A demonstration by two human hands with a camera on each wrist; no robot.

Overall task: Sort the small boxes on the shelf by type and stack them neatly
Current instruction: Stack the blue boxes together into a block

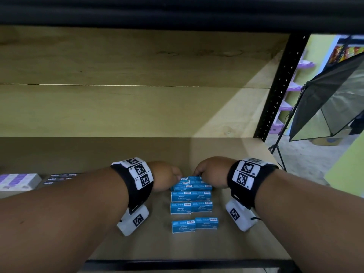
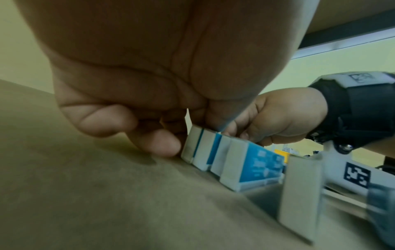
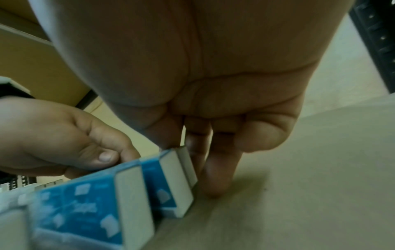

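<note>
Both hands are reaching to the far end of a row of blue staple boxes (image 1: 190,196) lying on the shelf (image 1: 226,247). The left hand (image 1: 164,175) is curling its fingers (image 2: 158,143) down against the left end of the far boxes, fingertips touching the cardboard and the shelf board. The right hand (image 1: 211,172) is pinching the right end of the same far boxes, its thumb on top and fingers (image 3: 215,172) pressing along the end face. The boxes are sitting in pairs running from near to far, the nearest pair (image 1: 195,224) standing a little apart from the others. At the far left of the shelf, purple and white boxes (image 1: 18,181) are lying beside some dark boxes (image 1: 61,178).
</note>
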